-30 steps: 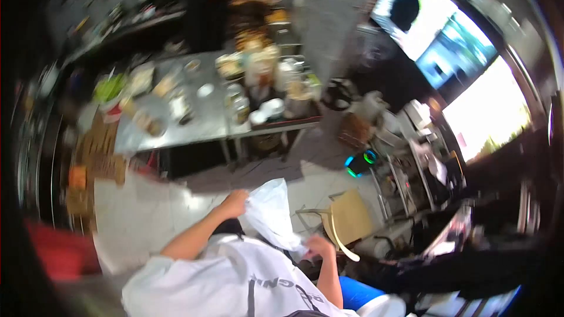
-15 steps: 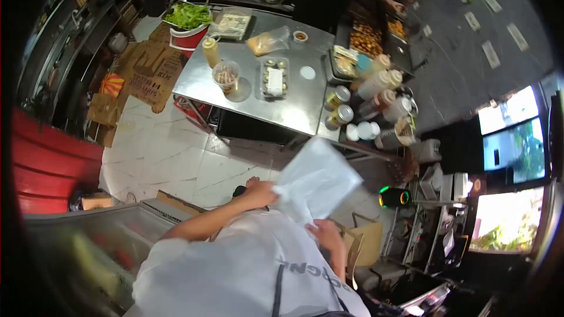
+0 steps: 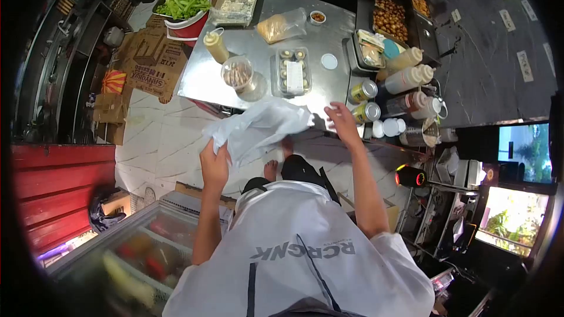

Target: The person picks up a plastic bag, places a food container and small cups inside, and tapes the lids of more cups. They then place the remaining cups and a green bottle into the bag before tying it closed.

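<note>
Now, bag (image 3: 258, 122) near table edge (image 3: 200, 92)

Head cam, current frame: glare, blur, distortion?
Head view: glare on the steel table; head view, right: window partly washed out; head view, edges: fisheye bending, dark corners; head view, lower left: yellow item hazy; head view, centre: white bag creases readable.
</note>
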`<action>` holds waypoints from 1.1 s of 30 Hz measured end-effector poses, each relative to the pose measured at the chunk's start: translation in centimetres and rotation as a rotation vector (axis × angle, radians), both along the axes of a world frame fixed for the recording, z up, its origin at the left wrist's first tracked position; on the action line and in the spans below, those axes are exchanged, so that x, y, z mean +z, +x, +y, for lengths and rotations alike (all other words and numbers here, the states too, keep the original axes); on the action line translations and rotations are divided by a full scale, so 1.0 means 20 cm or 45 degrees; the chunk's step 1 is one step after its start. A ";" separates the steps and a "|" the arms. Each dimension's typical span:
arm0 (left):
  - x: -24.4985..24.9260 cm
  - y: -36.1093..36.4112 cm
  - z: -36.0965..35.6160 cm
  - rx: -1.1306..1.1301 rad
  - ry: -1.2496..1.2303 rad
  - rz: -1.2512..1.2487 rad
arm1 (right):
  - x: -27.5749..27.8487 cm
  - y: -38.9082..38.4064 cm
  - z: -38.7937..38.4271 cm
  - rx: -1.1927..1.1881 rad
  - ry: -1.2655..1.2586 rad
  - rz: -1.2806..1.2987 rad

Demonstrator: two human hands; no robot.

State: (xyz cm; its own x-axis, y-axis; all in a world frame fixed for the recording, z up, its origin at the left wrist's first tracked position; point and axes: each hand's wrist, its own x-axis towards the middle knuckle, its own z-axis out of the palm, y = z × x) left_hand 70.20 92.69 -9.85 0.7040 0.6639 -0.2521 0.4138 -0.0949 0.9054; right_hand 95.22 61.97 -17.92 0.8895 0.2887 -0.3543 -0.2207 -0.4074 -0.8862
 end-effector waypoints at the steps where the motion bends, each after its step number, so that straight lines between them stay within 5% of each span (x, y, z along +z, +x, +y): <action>1: 0.02 0.02 -0.01 -0.038 0.028 0.051 | -0.02 0.10 0.08 -0.002 -0.034 -0.070; 3: 0.05 0.04 -0.05 -0.102 0.089 0.156 | -0.01 0.30 0.30 -0.064 0.022 -0.114; 6: -0.18 0.00 -0.04 -0.118 0.657 -0.089 | -0.26 0.64 0.56 -0.135 -0.150 -0.057; 9: 0.16 0.12 -0.14 0.188 0.109 0.224 | -0.57 0.79 0.68 -0.133 -0.135 -0.007; 11: 0.07 0.14 -0.15 0.319 0.029 0.199 | -0.72 0.85 0.69 0.001 -0.154 -0.207; 13: -0.17 0.11 -0.14 0.346 -0.161 0.164 | -0.60 0.79 0.71 -0.005 -0.194 -0.120; 16: -0.39 0.35 -0.13 0.066 -0.217 0.192 | -0.42 0.77 0.68 0.078 -0.104 0.002; 19: -0.59 0.66 -0.13 -0.122 -0.217 0.110 | -0.49 0.75 0.65 0.192 -0.156 -0.285; 24: -0.79 1.07 -0.13 -0.206 -0.245 0.282 | -0.52 0.66 0.64 0.094 -0.156 -0.052; 29: -0.77 1.09 -0.19 -0.132 -0.507 0.134 | -0.20 0.56 0.70 -0.055 0.060 0.210; 33: -0.65 1.10 -0.19 -0.235 -0.543 0.225 | -0.47 0.63 0.62 -0.073 0.122 0.348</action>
